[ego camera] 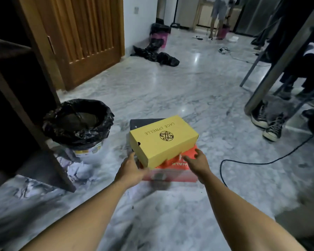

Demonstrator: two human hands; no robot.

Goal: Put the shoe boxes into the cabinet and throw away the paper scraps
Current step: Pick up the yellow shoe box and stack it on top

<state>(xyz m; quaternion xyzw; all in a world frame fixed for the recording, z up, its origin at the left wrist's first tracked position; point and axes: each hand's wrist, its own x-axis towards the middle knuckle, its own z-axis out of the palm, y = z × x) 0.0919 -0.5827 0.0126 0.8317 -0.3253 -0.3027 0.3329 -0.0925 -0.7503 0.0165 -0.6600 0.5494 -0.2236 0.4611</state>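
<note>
Yellow box (163,140) atop red box (178,172), left hand (130,171), right hand (198,163) at 6 o'clock, fingers spread, gripping nothing

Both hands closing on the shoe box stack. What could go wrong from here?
1. The yellow box sits skewed on the red box; lifting from below may tip it off.
2. Neither the left hand nor the right hand grips anything yet, so a hasty grab may slip.
3. The black cable lies beside the stack and crumpled paper lies by the cabinet: possible trip or slip underfoot.
</note>
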